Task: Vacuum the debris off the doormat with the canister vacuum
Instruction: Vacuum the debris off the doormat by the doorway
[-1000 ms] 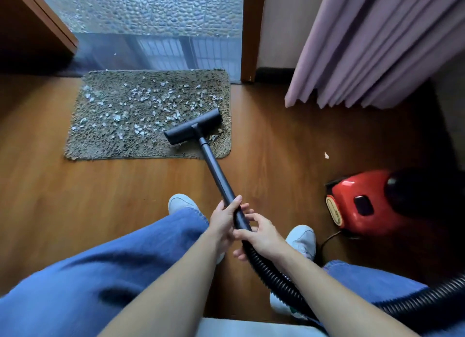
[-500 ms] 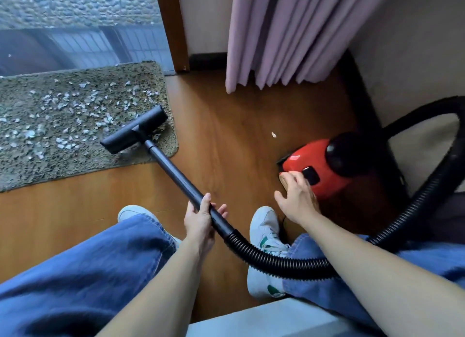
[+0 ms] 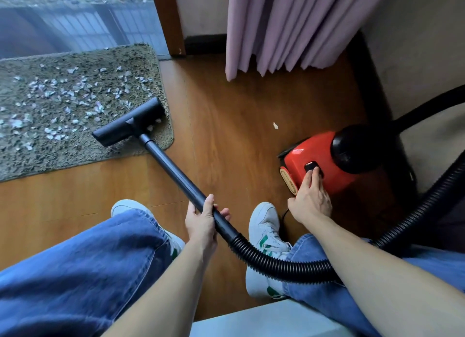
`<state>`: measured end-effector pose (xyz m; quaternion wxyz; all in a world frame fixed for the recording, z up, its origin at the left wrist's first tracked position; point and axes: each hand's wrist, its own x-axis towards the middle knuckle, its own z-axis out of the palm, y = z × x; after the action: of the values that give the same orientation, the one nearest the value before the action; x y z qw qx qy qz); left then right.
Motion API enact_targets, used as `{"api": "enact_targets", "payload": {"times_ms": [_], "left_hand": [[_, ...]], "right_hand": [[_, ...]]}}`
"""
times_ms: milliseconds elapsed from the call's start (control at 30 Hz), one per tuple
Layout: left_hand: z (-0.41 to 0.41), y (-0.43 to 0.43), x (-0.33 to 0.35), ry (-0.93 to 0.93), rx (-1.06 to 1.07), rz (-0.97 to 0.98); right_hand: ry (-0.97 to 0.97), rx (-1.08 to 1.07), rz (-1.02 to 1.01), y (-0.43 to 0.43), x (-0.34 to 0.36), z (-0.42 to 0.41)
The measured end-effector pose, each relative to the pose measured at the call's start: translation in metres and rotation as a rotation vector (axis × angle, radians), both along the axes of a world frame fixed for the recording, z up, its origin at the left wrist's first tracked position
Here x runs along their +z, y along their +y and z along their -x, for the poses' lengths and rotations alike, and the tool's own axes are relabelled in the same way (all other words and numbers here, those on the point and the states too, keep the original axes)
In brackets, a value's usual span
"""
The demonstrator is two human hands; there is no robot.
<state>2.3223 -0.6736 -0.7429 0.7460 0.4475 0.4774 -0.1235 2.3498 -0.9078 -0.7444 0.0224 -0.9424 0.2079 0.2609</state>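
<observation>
I am curling my left hand (image 3: 201, 223) round the black wand (image 3: 173, 170), fingers and thumb wrapped about it, just above the ribbed hose (image 3: 276, 263). The wand is pointing toward 11 o'clock, its long axis running from 5 to 11. Its floor head (image 3: 129, 126) is lying on the near right corner of the doormat (image 3: 75, 158), the bar stretching from 8 to 2. Pale debris (image 3: 65, 95) is littering the doormat out at 10 o'clock. My right hand (image 3: 310, 200) is reaching to 2 o'clock, straight fingers pressing the black button (image 3: 310, 166) on the red canister vacuum (image 3: 312, 158), which is sitting on the wooden floor (image 3: 226, 135).
</observation>
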Motion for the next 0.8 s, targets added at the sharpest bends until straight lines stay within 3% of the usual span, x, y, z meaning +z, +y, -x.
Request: {"api": "enact_targets", "payload": {"times_ms": [600,700,800], "left_hand": [[0.001,0.004,-0.007,0.016,0.009,-0.005],[-0.004,0.007,0.003,0.009,0.026,-0.001],[-0.006,0.015,0.012,-0.007,0.019,-0.002]], "right_hand": [[0.067,-0.023,0.000,0.008,-0.002,-0.019],[0.098,-0.030,-0.125,0.031,0.019,-0.025],[0.184,0.000,-0.471,0.073,0.047,-0.021]]}}
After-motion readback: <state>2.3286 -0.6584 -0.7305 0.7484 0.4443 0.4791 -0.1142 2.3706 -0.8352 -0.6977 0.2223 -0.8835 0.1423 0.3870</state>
